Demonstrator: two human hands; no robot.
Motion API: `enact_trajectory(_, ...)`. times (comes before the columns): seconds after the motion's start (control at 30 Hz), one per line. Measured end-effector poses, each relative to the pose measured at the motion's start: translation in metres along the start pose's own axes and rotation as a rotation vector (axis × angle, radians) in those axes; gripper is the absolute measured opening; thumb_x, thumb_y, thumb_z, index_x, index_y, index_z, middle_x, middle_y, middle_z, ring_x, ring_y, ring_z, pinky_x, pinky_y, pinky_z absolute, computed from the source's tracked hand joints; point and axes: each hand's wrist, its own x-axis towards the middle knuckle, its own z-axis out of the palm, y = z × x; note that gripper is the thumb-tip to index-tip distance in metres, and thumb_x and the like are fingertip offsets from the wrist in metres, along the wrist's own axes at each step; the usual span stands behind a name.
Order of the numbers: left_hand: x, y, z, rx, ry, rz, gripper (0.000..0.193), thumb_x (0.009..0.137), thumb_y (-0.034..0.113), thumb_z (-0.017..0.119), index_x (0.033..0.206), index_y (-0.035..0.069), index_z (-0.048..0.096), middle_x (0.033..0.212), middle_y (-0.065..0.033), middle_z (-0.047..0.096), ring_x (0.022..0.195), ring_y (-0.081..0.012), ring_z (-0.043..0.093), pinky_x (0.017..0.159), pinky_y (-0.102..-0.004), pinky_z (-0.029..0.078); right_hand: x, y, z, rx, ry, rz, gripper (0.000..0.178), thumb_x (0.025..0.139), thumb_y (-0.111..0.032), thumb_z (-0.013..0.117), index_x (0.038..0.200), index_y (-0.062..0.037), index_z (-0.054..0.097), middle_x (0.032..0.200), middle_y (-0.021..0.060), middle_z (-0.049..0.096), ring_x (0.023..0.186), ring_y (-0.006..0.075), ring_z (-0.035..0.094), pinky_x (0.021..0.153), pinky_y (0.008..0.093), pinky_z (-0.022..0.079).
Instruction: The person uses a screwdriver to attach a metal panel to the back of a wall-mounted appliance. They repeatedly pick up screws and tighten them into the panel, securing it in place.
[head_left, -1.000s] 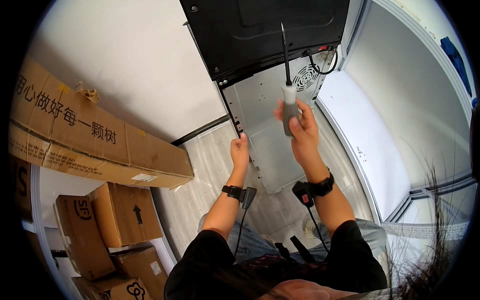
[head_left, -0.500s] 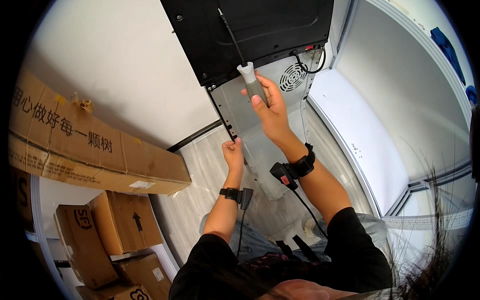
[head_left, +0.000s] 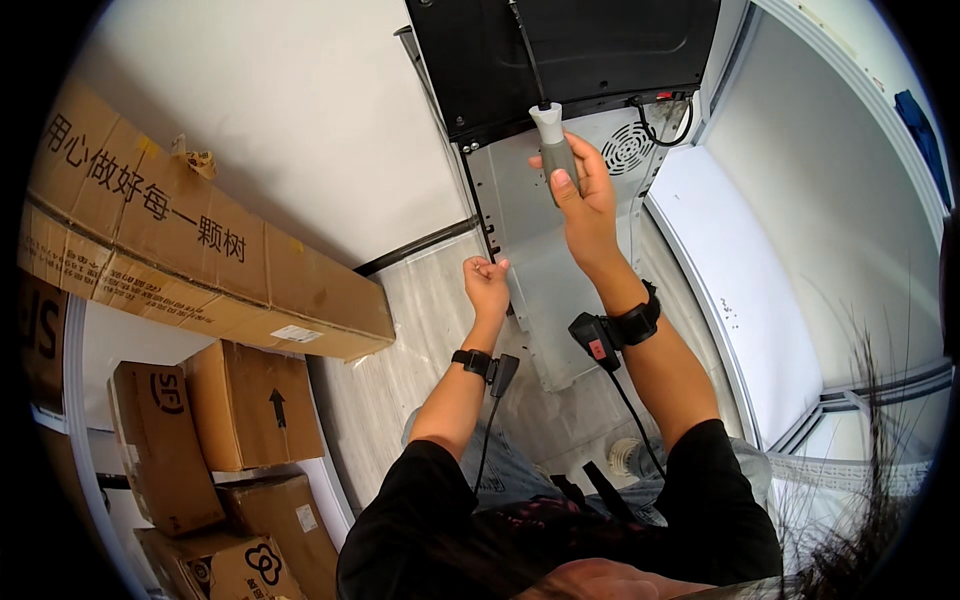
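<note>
My right hand [head_left: 588, 205] is closed around the grey handle of a long-shafted screwdriver [head_left: 548, 125]. Its shaft points up and away, in front of the black back panel [head_left: 620, 45] of a large appliance. Whether the tip touches the panel I cannot tell. Below the black part is a bare metal sheet [head_left: 540, 230] with a round slotted vent [head_left: 628, 148]. Lower down, my left hand [head_left: 486, 285] is beside the sheet's left edge, fingers curled in. What they hold, if anything, is hidden. Each wrist wears a black strap with a small cabled box.
A long cardboard box [head_left: 200, 230] leans along the left wall. Several brown cartons [head_left: 260, 405] are stacked at lower left. On the right stands a white panel with a metal frame [head_left: 735, 280]. A black power cord [head_left: 660, 140] loops from the appliance's side.
The view has shifted, so the appliance and both hands appear farther right and slightly higher. My right hand still grips the screwdriver, and my left stays by the sheet's edge.
</note>
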Motion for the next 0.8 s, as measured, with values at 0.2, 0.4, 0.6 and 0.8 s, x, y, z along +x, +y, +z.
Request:
enact_trajectory(0.2, -0.002, 0.011, 0.0, 0.027, -0.01, -0.009, 0.028, 0.082, 0.001, 0.067, 0.092, 0.007, 0.041, 0.063, 0.0037, 0.051, 0.055, -0.0026, 0.04, 0.052, -0.0184, 0.034, -0.001, -0.001, -0.003, 0.001, 0.003, -0.001, 0.047, 0.093, -0.022, 0.052, 0.132, 0.0011, 0.037, 0.122, 0.0109, 0.051, 0.108, 0.016, 0.053, 0.085, 0.027, 0.042)
enact_trajectory(0.4, -0.006, 0.01, 0.002, -0.04, -0.005, 0.019, 0.028, 0.081, 0.0, 0.067, 0.091, 0.007, 0.042, 0.063, 0.0042, 0.051, 0.055, -0.0021, 0.04, 0.052, -0.0181, 0.034, -0.002, 0.003, -0.004, 0.003, 0.0, -0.024, 0.047, 0.093, -0.022, 0.052, 0.131, 0.0013, 0.037, 0.129, 0.0119, 0.047, 0.109, 0.0168, 0.053, 0.086, 0.0278, 0.042)
enact_trajectory(0.6, -0.003, 0.004, 0.0, -0.051, -0.027, 0.045, 0.024, 0.081, 0.001, 0.068, 0.087, 0.007, 0.045, 0.062, 0.0054, 0.049, 0.053, -0.0014, 0.037, 0.049, -0.0176, 0.032, -0.004, 0.01, -0.006, 0.009, 0.003, -0.053, 0.045, 0.093, -0.019, 0.052, 0.131, 0.002, 0.037, 0.14, 0.0143, 0.038, 0.111, 0.0196, 0.053, 0.089, 0.0294, 0.043)
enact_trajectory(0.8, -0.002, 0.003, 0.001, -0.046, -0.001, 0.078, 0.024, 0.08, 0.003, 0.07, 0.083, 0.006, 0.046, 0.06, 0.0073, 0.044, 0.052, -0.0008, 0.035, 0.048, -0.0169, 0.029, -0.003, 0.009, -0.006, 0.024, 0.006, -0.04, 0.045, 0.093, -0.018, 0.051, 0.13, 0.0028, 0.037, 0.139, 0.014, 0.039, 0.111, 0.0198, 0.053, 0.092, 0.0313, 0.042)
